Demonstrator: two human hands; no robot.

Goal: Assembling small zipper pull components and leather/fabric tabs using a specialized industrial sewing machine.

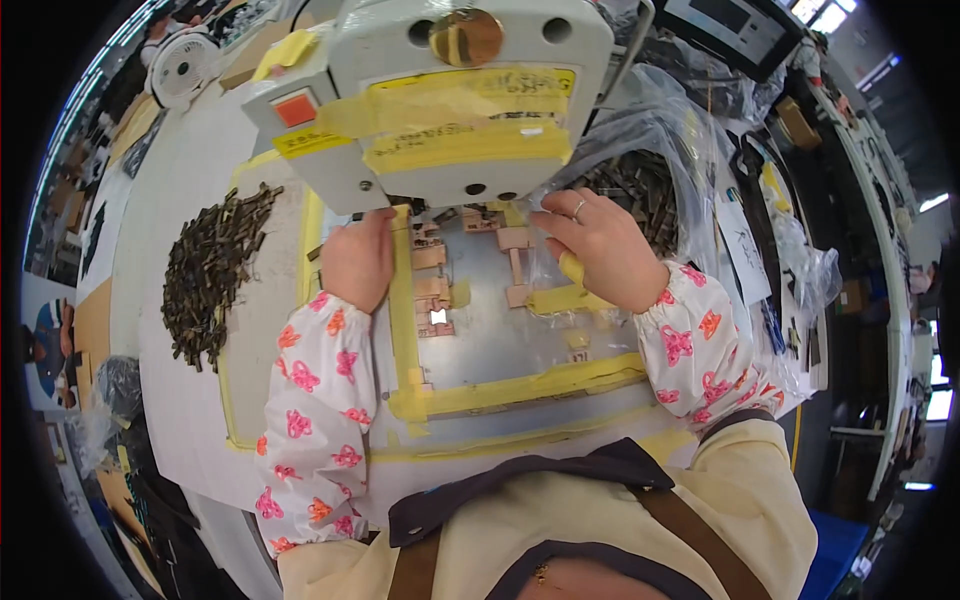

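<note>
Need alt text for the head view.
A person's left hand and right hand are at either side of a yellow-taped grey plate, close to a pale machine. A pile of small dark strips lies left, another right by clear plastic.

Black writing sits on yellow tape (465,150) on the machine (440,184); on a yellow label (308,142); on a small pale tag (579,356).

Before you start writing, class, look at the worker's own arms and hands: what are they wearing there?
Both forearms wear loose white sleeve covers printed with pink and orange figures and gathered at the wrists. The right hand has a silvery ring and something yellow, perhaps a finger cover. No ring shows on the left hand.
</note>
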